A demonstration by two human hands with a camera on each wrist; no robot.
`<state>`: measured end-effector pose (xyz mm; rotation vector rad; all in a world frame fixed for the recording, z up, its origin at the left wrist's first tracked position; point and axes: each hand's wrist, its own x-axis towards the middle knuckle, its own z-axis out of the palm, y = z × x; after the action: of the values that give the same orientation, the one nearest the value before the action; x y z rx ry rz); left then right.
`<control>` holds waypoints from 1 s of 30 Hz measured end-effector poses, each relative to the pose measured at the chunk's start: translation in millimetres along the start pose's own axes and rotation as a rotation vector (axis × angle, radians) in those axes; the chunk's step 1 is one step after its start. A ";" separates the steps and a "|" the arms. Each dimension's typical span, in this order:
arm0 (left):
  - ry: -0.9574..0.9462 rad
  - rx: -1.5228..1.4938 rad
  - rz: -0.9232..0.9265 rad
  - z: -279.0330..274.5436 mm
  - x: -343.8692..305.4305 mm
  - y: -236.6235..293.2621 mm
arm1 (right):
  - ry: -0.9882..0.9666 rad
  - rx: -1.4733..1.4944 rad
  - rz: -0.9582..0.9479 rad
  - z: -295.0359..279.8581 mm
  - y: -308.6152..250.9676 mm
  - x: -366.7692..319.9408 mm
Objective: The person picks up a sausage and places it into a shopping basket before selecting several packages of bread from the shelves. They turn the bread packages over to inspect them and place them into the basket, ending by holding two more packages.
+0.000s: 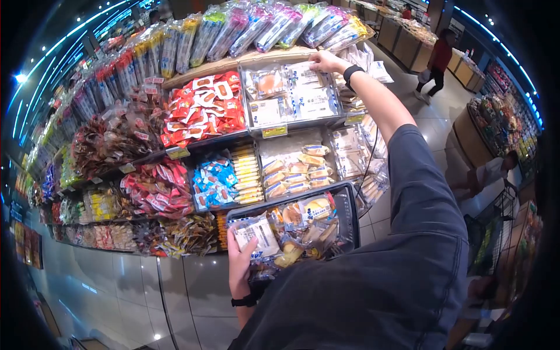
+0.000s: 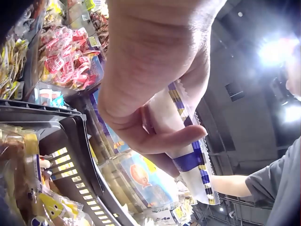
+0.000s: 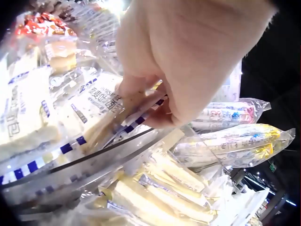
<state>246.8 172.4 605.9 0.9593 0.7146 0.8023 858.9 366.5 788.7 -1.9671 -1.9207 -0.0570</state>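
Observation:
My left hand (image 1: 238,261) holds a white packet of bread (image 1: 257,237) over the dark plastic basket (image 1: 353,217). In the left wrist view, its thumb and fingers curl round the white wrapper (image 2: 192,165) with blue stripes. My right hand (image 1: 328,62) reaches to the back of an upper shelf compartment. There, in the right wrist view, the thumb and fingers pinch the edge of a clear-and-white bread packet (image 3: 101,106). Similar packets lie beside it, with the compartment's clear divider (image 3: 122,146) just below the fingers. Inside the basket are several wrapped breads (image 1: 315,208).
Red snack packets (image 1: 204,111) fill the compartment to the left. Below are blue packets (image 1: 213,178) and yellow-wrapped breads (image 1: 309,166). Tall bagged items (image 1: 274,26) line the top. A person in red (image 1: 438,61) is in the aisle at the right.

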 end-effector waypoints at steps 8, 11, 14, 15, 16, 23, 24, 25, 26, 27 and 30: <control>0.054 -0.016 0.087 2.6 4.9 -5.7 | 0.231 -0.531 -0.011 18.4 -26.5 -18.7; -0.024 -0.057 -0.009 5.3 3.9 3.0 | 0.229 -0.697 -0.073 23.7 -37.8 -23.0; -0.045 -0.055 0.001 6.4 5.7 3.6 | 0.247 -0.712 -0.090 32.0 -33.1 -15.7; -0.045 -0.056 0.003 6.3 6.3 3.7 | 0.225 -0.658 -0.018 29.6 -34.8 -14.5; -0.047 -0.049 0.004 5.7 5.7 3.0 | 0.200 -0.603 0.054 28.3 -36.3 -14.8; 0.006 -0.044 0.023 -2.1 3.8 -7.7 | 0.313 -0.164 -0.051 -20.9 -38.3 -12.4; 0.007 -0.046 0.016 -2.5 2.8 -8.2 | 0.358 -0.150 -0.047 -31.6 -39.2 -15.2; 0.007 -0.064 0.021 -2.0 2.3 -7.5 | 0.359 -0.129 -0.030 -48.5 -51.0 -25.1; 0.008 -0.082 0.026 -1.4 0.7 -6.3 | 0.359 -0.107 -0.012 -61.8 -61.4 -35.2; -0.009 -0.067 0.003 0.5 -3.4 0.4 | 0.407 -0.078 -0.042 -67.7 -58.6 -39.9; -0.011 -0.052 -0.008 1.7 -1.1 -0.3 | 0.497 -0.092 -0.084 -83.7 -52.8 -54.3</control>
<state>247.7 170.7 606.5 0.9126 0.6842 0.8045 824.3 288.8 863.0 -1.7160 -1.6876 -0.6067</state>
